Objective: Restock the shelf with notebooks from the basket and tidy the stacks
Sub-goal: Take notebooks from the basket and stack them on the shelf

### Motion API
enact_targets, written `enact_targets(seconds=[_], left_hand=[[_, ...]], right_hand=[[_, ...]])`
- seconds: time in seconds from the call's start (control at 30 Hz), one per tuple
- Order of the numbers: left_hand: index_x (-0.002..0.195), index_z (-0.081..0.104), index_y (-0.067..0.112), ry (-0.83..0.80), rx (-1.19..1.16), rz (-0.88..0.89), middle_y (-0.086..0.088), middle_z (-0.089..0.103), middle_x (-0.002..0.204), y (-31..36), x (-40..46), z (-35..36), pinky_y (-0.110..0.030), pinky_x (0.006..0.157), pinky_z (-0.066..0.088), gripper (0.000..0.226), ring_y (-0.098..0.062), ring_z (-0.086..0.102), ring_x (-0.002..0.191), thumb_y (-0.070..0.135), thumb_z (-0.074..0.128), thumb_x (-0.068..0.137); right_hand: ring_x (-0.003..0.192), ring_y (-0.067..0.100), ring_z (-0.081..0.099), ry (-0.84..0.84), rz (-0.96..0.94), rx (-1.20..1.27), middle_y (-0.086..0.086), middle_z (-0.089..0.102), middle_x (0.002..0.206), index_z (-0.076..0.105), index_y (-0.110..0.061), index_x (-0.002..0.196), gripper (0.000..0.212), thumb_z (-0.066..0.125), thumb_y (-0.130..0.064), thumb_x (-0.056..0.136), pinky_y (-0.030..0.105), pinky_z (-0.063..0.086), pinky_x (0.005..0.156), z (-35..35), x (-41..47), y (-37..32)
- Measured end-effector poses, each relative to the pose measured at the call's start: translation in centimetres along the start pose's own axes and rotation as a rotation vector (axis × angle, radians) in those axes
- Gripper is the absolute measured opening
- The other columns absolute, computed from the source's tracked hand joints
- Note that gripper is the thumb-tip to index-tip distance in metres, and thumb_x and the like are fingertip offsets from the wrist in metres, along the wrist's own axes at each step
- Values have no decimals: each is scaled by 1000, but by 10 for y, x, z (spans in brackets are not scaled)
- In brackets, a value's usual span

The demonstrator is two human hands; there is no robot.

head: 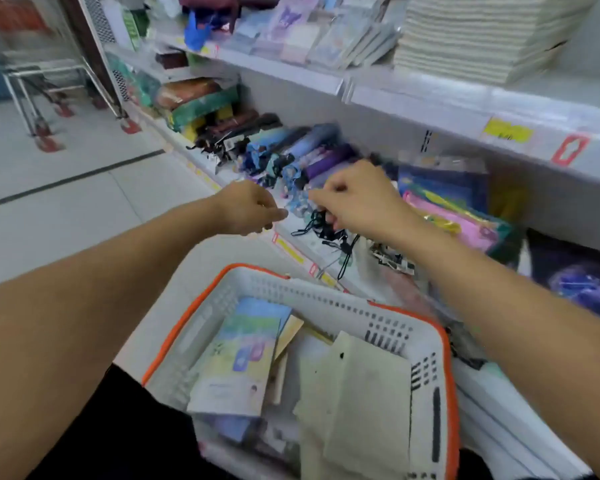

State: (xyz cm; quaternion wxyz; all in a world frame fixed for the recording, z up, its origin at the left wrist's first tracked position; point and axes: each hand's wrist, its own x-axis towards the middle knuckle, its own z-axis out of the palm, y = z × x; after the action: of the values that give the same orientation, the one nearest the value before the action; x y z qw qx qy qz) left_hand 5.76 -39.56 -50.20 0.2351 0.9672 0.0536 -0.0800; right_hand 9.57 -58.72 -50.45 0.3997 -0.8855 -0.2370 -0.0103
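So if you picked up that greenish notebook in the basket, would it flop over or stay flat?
The greenish notebook would probably bend a little: it looks thin, with a soft cover, and already leans unevenly against the basket wall. It is likely light, being so slim. It may slide off the other notebooks under it, since the pile looks loose.

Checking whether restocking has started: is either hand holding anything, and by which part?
No notebook. The right hand seems to pinch black umbrella cords at the shelf edge. The left hand is curled; whether it holds anything cannot be told.
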Motion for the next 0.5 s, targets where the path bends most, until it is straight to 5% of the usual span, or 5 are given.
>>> enact_targets(seconds=[0.1, 0.17, 0.33, 0.5], left_hand=[[98, 70, 11, -355, 188, -35, -4, 72, 90, -41, -35, 19, -34, 77, 55, 33, -24, 70, 91, 40, 58, 94], [108, 68, 17, -489, 244, -45, 5, 69, 91, -53, -51, 28, -32, 83, 53, 31, -17, 68, 91, 43, 57, 93], [120, 62, 22, -597, 310, -87, 11, 62, 96, -56, -67, 21, -37, 95, 52, 44, -10, 63, 95, 55, 52, 92], [123, 59, 23, -580, 321, -46, 14, 57, 87, -47, -65, 22, -38, 98, 49, 44, -5, 57, 87, 54, 47, 95]], right_hand=[[49, 23, 64, -396, 531, 189, 15, 70, 70, 70, 7, 88, 43, 74, -36, 86, 33, 56, 56, 92, -53, 50], [49, 25, 65, -487, 656, 169, 12, 71, 68, 69, 5, 92, 51, 81, -43, 78, 37, 59, 55, 140, -87, 74], [53, 23, 64, -487, 807, 216, 9, 68, 75, 63, -10, 98, 63, 85, -59, 63, 32, 56, 51, 212, -119, 77], [52, 18, 66, -474, 690, 154, -3, 70, 82, 62, -25, 112, 50, 84, -41, 70, 21, 48, 41, 254, -139, 79]])
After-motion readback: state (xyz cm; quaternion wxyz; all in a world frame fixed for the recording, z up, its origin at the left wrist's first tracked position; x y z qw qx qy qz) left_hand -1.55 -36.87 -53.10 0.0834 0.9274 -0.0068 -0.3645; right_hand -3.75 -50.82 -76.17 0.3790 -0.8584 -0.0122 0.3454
